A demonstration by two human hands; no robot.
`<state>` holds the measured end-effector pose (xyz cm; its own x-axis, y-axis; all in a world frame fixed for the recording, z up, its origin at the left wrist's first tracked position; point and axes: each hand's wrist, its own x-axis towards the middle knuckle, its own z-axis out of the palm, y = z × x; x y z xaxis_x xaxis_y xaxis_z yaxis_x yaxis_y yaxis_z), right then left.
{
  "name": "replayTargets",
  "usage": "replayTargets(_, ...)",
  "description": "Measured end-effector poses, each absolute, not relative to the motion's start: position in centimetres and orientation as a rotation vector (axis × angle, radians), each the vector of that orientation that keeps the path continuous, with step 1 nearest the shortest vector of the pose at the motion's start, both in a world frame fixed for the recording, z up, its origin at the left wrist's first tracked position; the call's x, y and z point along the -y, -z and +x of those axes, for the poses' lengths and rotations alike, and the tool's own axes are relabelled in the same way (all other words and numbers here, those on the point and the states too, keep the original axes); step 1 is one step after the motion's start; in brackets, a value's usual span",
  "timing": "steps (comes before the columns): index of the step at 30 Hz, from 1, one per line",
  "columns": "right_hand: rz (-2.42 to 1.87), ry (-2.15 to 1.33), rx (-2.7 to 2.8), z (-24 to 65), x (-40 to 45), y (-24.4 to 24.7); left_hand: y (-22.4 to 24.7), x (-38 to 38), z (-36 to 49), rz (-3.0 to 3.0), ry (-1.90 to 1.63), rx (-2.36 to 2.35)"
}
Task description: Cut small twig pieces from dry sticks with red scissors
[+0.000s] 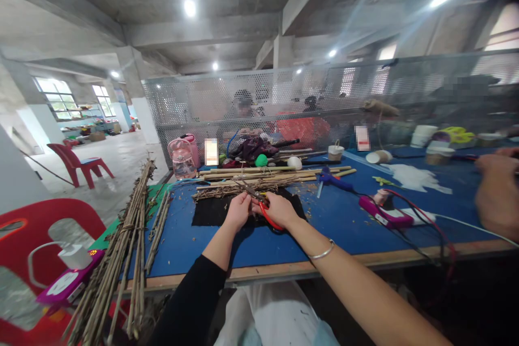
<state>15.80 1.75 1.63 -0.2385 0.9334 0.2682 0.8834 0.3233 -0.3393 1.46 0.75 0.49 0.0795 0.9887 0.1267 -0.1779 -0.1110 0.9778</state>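
Where the red-handled cutters (266,214) hang over the black cloth (207,214), the right hand (281,209) curls closed around them; the left hand (239,208) bunches its fingertips alongside, gripping what, I can't tell. Beyond lie twigs (213,193) on the blue table (324,238).

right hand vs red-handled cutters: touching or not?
Touching. The head view shows it: the right hand grips the red-handled cutters, with a red handle curving out below the hand.
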Motion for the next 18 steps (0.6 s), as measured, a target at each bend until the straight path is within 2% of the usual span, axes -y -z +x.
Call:
replayTargets(6, -1.488, -0.085, 2.186, 15.83, -1.80, -1.59, -0.09, -0.91, 1.60, 1.223, -1.238, -0.895)
replayTargets(18, -1.646, -0.126, 2.209, 15.85, -1.83, -1.91, -0.67, -0.76, 1.37, 1.168, -1.226, -0.891)
